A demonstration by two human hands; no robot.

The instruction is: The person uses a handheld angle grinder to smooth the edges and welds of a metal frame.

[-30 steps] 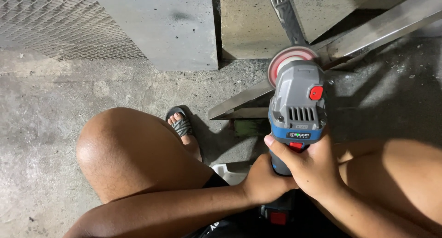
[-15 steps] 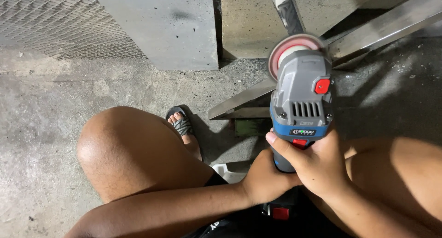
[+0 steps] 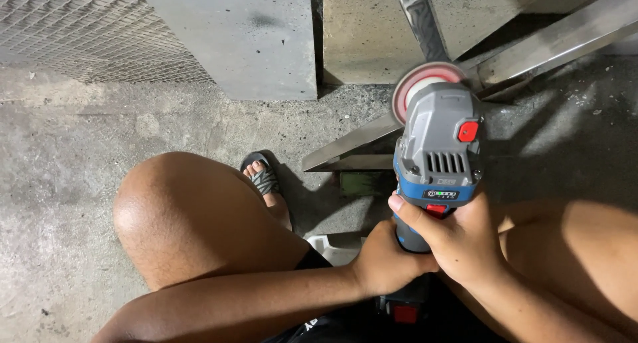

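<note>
Both the left hand [image 3: 385, 266] and right hand [image 3: 458, 240] grasp a grey-and-blue cordless angle grinder [image 3: 438, 154], its red-rimmed disc [image 3: 425, 84] beyond the fingers, at a steel bar [image 3: 551, 41].

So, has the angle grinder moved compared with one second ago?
Yes, slightly. The angle grinder has shifted a little to the right, away from the corner of the grey slab, which keeps its place in the view.

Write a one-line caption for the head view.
Both hands, left hand and right hand, grip a grey-blue angle grinder, disc against a metal angle bar.
</note>
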